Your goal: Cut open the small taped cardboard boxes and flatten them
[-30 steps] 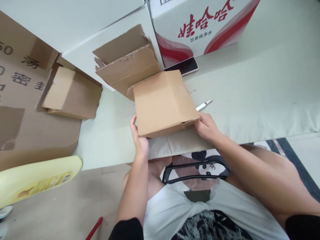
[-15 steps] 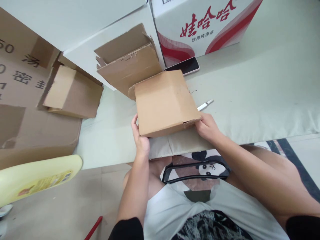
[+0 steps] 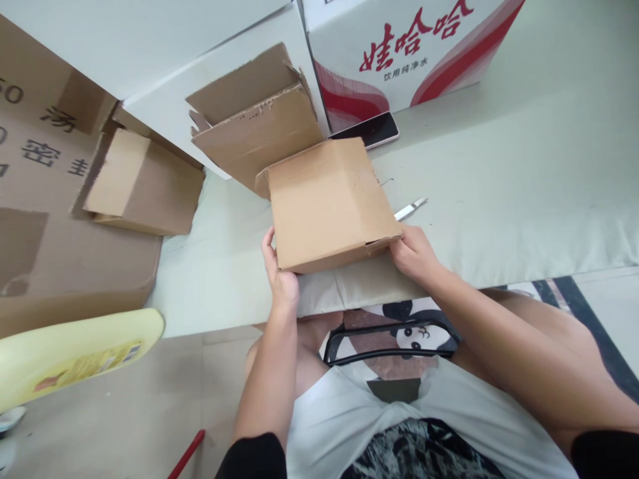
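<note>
A small brown cardboard box (image 3: 327, 199) stands on the pale green padded surface (image 3: 499, 199), its open flaps pointing away from me. My left hand (image 3: 279, 276) grips its near left corner, thumb up along the side. My right hand (image 3: 412, 253) holds the near right corner, fingers tucked under the edge. Both hands are closed on the box.
A small white knife or cutter (image 3: 408, 211) lies just right of the box. A phone (image 3: 367, 130) lies behind it, by a white and red printed carton (image 3: 399, 46). A folded small box (image 3: 142, 186) and large brown cartons (image 3: 44, 199) sit at left. A yellow object (image 3: 74, 356) is lower left.
Almost nothing has changed; both hands stay on the box's near corners, and the view has shifted very slightly.
</note>
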A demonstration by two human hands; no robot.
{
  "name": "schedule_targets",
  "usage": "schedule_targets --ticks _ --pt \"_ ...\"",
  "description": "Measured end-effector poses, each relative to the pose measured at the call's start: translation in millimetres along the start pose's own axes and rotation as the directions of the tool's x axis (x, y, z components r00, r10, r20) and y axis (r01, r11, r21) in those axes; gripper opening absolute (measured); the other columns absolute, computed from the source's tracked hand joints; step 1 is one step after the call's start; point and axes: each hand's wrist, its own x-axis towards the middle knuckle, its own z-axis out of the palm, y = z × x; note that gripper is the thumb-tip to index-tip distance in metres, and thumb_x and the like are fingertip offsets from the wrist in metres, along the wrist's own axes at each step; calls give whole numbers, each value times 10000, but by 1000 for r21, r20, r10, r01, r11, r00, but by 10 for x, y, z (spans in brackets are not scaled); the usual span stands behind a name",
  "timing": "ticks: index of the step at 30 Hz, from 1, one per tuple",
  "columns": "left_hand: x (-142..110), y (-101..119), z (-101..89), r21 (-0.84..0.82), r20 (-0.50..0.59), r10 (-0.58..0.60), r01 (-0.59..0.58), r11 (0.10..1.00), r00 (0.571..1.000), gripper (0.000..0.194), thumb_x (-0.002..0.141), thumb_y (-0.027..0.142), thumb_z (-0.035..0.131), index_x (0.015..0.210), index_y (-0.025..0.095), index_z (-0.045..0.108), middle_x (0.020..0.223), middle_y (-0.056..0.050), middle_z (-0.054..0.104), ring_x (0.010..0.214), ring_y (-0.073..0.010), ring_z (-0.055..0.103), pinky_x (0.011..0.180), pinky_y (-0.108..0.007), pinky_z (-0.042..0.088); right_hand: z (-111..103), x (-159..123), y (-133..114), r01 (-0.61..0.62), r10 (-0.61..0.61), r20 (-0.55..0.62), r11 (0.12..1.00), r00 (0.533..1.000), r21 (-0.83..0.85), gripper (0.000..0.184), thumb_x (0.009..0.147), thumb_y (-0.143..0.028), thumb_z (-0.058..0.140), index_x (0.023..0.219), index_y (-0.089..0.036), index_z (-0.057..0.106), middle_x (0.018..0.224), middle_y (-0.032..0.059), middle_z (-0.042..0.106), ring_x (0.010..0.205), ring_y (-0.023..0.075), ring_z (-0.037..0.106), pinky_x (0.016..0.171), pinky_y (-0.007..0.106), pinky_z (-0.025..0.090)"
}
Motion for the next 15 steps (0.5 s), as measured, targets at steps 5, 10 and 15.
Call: schedule_targets --ticks 5,10,15 --pt "1 4 3 12 3 0 0 1000 1000 767 850 761 669 1400 240 543 1252 -96 642 1240 -280 618 1024 -369 533 3 5 19 -1 1 -3 1000 1000 -6 329 866 -431 428 593 -253 387 579 61 567 678 237 575 635 333 405" --pt "1 1 1 18 -4 1 0 1000 1000 757 853 761 666 1396 245 551 1241 -93 642 1255 -288 614 1024 -379 538 3 11 8 0 0 -6 1000 1000 -3 299 844 -413 433 599 -253 372 581 62 570 675 236 574 635 334 407" --pt "6 -23 -5 15 8 16 -16 1000 1000 751 859 750 667 1405 247 551 1266 -92 642 1255 -273 621 1057 -357 522 -1 3 6 -10 10 3 1000 1000 -1 273 833 -397 434 614 -252 362 578 54 538 676 233 567 650 336 411"
